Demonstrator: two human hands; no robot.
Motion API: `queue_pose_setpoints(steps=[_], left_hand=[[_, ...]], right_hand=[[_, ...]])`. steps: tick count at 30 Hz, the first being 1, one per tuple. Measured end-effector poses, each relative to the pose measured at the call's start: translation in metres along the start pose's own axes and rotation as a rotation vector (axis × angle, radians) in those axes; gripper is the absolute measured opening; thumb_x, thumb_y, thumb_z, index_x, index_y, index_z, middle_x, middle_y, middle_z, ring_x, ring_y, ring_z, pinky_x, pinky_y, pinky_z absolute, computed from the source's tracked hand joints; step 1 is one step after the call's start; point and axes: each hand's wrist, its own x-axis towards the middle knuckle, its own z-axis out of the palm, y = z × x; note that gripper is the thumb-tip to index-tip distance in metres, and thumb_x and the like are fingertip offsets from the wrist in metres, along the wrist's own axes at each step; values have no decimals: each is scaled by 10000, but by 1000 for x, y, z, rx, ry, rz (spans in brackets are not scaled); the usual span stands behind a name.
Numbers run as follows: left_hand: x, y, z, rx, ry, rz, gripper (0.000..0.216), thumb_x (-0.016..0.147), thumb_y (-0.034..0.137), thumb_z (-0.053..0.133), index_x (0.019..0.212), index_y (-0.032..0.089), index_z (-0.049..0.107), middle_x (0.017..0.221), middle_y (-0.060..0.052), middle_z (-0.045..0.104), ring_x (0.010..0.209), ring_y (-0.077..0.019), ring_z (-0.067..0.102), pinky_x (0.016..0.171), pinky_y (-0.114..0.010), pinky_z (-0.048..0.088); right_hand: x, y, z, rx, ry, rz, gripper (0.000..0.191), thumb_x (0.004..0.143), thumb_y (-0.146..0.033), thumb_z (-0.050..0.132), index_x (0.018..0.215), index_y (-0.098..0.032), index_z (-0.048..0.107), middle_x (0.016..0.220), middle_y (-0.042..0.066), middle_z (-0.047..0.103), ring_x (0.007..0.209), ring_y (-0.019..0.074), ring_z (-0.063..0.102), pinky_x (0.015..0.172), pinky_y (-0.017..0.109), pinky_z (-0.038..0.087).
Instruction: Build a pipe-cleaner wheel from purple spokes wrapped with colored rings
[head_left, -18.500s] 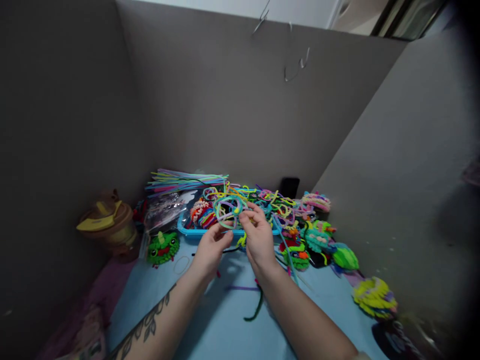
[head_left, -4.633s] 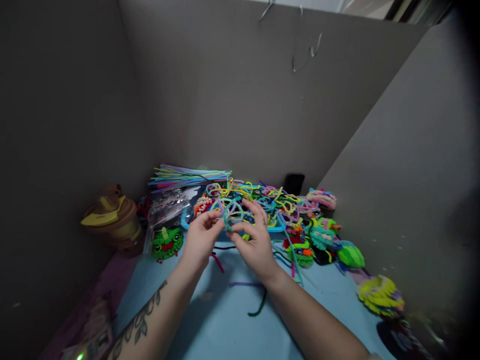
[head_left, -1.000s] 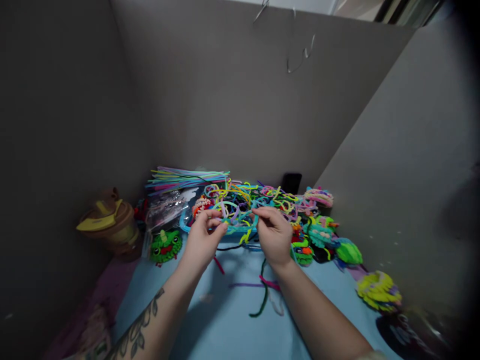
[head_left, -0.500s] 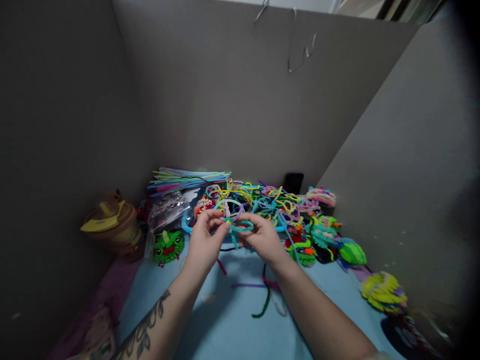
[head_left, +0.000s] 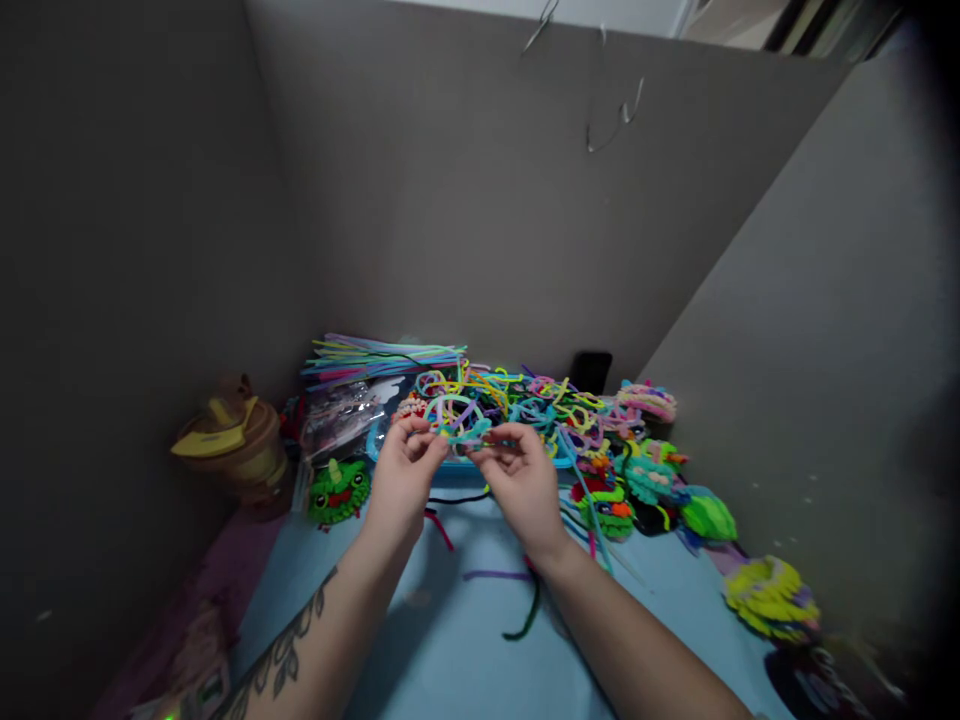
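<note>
Between my two hands, above the near rim of a blue tray [head_left: 457, 470], is a bent teal pipe cleaner [head_left: 471, 432] with other pastel pieces about it. My left hand [head_left: 409, 465] pinches its left side between thumb and fingers. On the right side, the thumb and fingertips of my right hand [head_left: 517, 475] close on the teal piece. Behind them a heap of bent, coloured pipe cleaners [head_left: 540, 400] fills the tray, so where the held piece ends is hard to make out.
Straight pipe cleaners [head_left: 382, 358] lie at the back left. A green fuzzy figure [head_left: 339, 492] sits left of the tray; several fuzzy figures [head_left: 649, 470] line the right. A brown pot [head_left: 240, 450] stands far left. Loose purple [head_left: 495, 575] and dark green [head_left: 531, 615] pieces lie on the blue cloth [head_left: 442, 640].
The teal loop that stood out between my hands now looks flatter, and its hanging end no longer shows. My right hand has turned a little, its fingers curled nearer the piece.
</note>
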Motion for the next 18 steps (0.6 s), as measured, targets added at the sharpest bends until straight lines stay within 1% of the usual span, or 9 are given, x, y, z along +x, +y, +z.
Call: queue_pose_setpoints(steps=[3,5,8,10,12,15,18], left_hand=[[2,0,-3,-56,27,-38,382,592,260,746,852,176,479,610,61,572,558,-81,525,596,-206,374],[3,0,-3,-65,41,-33,391,592,266,751,860,177,480,608,65,564,564,-81,528,596,-205,371],[1,-1,-2,-69,27,-25,385,594,269,754,849,182,480,616,68,570,579,-77,531,616,-201,377],[0,-2,0,-63,0,-27,373,604,275,749,842,185,476,620,69,571,585,-78,531,625,-203,383],[-1,-2,0,-44,-15,-22,357,617,275,738,842,186,475,627,66,566,592,-81,531,625,-205,387],[1,-2,-1,-1,23,22,328,630,264,716,843,186,480,656,56,555,606,-85,527,617,-204,385],[6,-1,-5,26,106,77,321,636,278,695,850,194,472,660,55,533,601,-90,513,590,-202,373]], right_hand=[[-3,-1,-1,-220,-33,-104,83,743,-228,639,817,-205,608,785,25,661,730,162,644,681,288,536],[-4,-3,-1,-296,-81,-138,52,763,-222,620,806,-211,647,784,31,689,720,168,650,659,288,532],[-7,-5,0,-348,-161,-226,113,785,-194,598,855,-231,679,851,32,719,773,176,667,711,303,535],[-7,-4,0,-378,-247,-304,184,802,-155,561,918,-238,678,908,33,723,828,175,670,768,311,531],[-7,-5,-2,-413,-344,-370,263,807,-97,502,961,-231,668,918,37,718,846,169,666,778,307,529],[-5,-13,-9,-469,-453,-470,374,771,-12,419,959,-228,659,896,37,709,844,164,647,772,316,524],[-2,-29,-19,-492,-527,-560,398,733,15,404,916,-238,652,861,29,699,839,174,610,770,340,512]])
